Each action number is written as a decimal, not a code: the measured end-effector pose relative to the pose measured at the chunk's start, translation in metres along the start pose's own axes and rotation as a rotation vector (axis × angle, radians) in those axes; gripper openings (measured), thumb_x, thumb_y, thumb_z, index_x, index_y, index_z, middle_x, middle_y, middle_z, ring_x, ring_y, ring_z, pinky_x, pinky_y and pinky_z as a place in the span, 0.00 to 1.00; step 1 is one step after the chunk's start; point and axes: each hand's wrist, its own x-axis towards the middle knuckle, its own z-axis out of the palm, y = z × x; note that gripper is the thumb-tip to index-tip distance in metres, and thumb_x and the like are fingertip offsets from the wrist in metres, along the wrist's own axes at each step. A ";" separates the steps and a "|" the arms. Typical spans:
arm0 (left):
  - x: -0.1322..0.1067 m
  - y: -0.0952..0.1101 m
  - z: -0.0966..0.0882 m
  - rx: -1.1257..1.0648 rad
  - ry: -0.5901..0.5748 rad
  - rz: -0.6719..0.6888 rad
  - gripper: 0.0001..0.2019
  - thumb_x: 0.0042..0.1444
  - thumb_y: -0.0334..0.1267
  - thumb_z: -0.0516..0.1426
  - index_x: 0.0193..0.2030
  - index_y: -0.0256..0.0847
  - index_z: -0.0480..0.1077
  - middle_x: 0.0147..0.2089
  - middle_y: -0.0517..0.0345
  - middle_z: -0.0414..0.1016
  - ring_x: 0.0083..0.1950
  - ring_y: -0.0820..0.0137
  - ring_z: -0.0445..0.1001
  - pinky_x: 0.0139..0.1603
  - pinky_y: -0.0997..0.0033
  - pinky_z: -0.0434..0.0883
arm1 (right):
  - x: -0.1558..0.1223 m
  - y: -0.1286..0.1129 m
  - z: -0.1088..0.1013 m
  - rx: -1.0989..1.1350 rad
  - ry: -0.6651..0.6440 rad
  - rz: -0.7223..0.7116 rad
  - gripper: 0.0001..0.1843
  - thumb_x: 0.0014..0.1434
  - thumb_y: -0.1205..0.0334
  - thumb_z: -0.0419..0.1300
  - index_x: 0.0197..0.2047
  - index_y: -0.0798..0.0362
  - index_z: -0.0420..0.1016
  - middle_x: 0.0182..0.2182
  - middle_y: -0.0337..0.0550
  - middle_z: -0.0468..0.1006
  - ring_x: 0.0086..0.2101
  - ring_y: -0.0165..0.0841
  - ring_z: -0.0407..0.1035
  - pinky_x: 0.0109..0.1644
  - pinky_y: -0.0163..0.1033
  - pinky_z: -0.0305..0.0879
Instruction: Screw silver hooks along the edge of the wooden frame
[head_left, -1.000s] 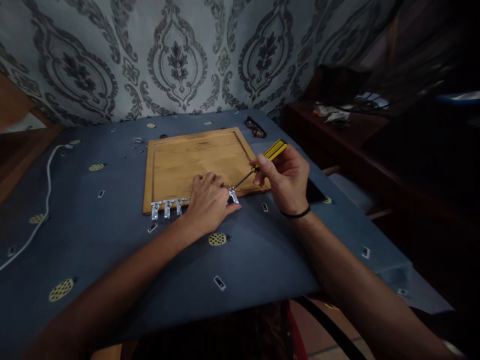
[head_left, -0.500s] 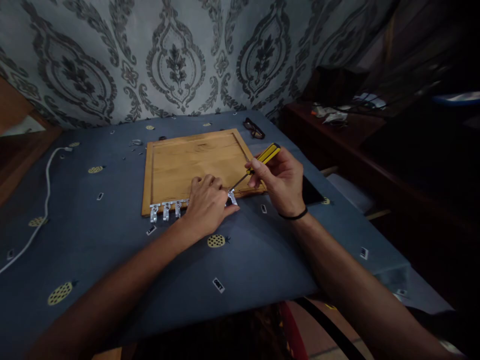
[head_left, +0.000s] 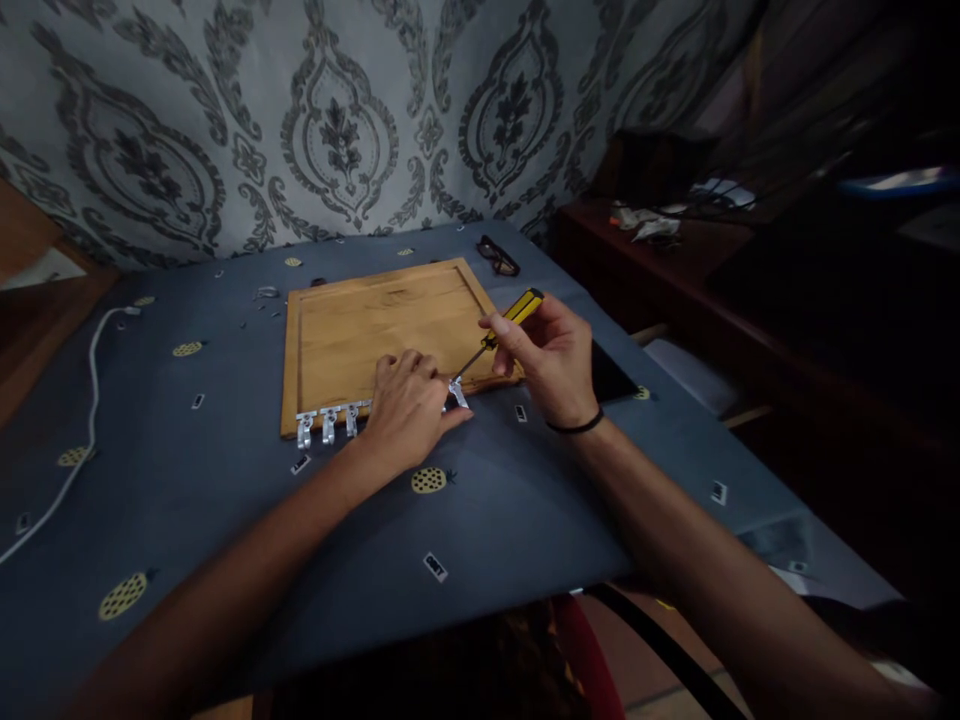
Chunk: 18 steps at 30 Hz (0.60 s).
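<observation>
A framed wooden cabinet door (head_left: 367, 320) lies flat on the table. Metal hinges (head_left: 328, 425) line its near edge, with their arms jutting out over the cloth. My left hand (head_left: 409, 412) rests on that edge, fingers curled over the wood and thumb below another hinge (head_left: 458, 393), steadying it. Part of the row is hidden behind this hand. My right hand (head_left: 559, 365) grips the yellow and black handle of a screwdriver (head_left: 517, 314), tilted down to the left. Its tip meets the hinge beside my left hand.
Dark-framed glasses (head_left: 498, 256) lie beyond the door's far right corner. Small metal pieces (head_left: 265, 293) sit beyond its left side. A white cable (head_left: 93, 370) runs along the left of the tablecloth (head_left: 315, 560). A black flat object (head_left: 611, 374) shows behind my right wrist.
The view has shifted slightly. Both hands keep their places at the same hinge, and the screwdriver tip stays on it.
</observation>
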 end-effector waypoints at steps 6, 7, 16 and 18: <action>0.000 0.000 0.000 0.002 -0.004 -0.002 0.20 0.65 0.54 0.62 0.49 0.37 0.80 0.52 0.45 0.79 0.58 0.51 0.71 0.56 0.51 0.64 | 0.000 0.002 -0.002 0.040 -0.026 0.037 0.27 0.53 0.36 0.72 0.40 0.50 0.75 0.32 0.37 0.82 0.19 0.23 0.69 0.22 0.31 0.69; 0.000 -0.001 0.000 0.002 0.003 0.001 0.20 0.65 0.54 0.62 0.48 0.37 0.80 0.51 0.46 0.79 0.58 0.51 0.71 0.56 0.51 0.64 | 0.000 0.002 -0.003 0.045 -0.036 0.045 0.27 0.54 0.36 0.71 0.42 0.50 0.77 0.33 0.38 0.82 0.19 0.23 0.70 0.22 0.31 0.69; 0.000 -0.002 0.005 -0.002 0.042 0.015 0.19 0.64 0.53 0.62 0.48 0.38 0.80 0.50 0.46 0.79 0.57 0.51 0.70 0.54 0.51 0.63 | 0.001 -0.004 -0.002 0.026 -0.040 0.042 0.23 0.50 0.41 0.76 0.33 0.50 0.74 0.31 0.36 0.82 0.18 0.22 0.67 0.22 0.31 0.70; -0.001 -0.002 0.004 -0.005 0.040 0.014 0.19 0.65 0.53 0.62 0.47 0.38 0.80 0.50 0.46 0.79 0.57 0.51 0.70 0.54 0.52 0.63 | 0.000 -0.004 -0.001 0.029 -0.038 0.043 0.24 0.49 0.41 0.76 0.32 0.49 0.73 0.30 0.36 0.82 0.18 0.23 0.67 0.22 0.31 0.70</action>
